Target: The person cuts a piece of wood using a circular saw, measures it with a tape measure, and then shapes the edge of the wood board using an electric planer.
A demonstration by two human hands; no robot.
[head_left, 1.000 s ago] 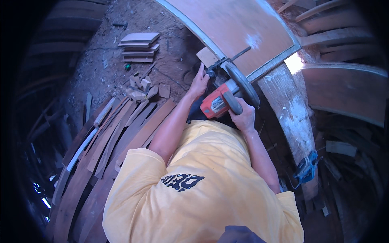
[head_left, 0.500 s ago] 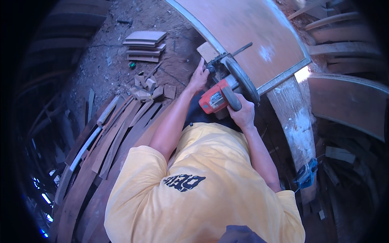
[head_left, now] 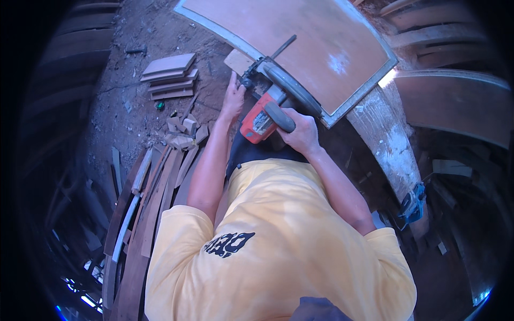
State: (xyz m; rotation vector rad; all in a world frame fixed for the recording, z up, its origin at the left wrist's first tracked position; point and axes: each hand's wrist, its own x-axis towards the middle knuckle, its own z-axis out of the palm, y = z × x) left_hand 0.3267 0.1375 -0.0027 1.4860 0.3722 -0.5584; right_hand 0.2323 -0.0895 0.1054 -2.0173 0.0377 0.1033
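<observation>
While my right hand [head_left: 302, 131] wraps its fingers tight round the saw [head_left: 267, 115] handle at the board's [head_left: 300, 48] near edge, my left hand [head_left: 233, 99] presses flat, fingers open, on an offcut [head_left: 238, 61].

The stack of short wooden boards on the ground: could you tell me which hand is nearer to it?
Left. The left hand rests by the front of the red circular saw, just right of the stack of boards. The right hand grips the saw's handle, farther right.

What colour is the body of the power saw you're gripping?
Red-orange, with a dark grey handle; the power saw shows best in the head view, under the right hand.
</observation>
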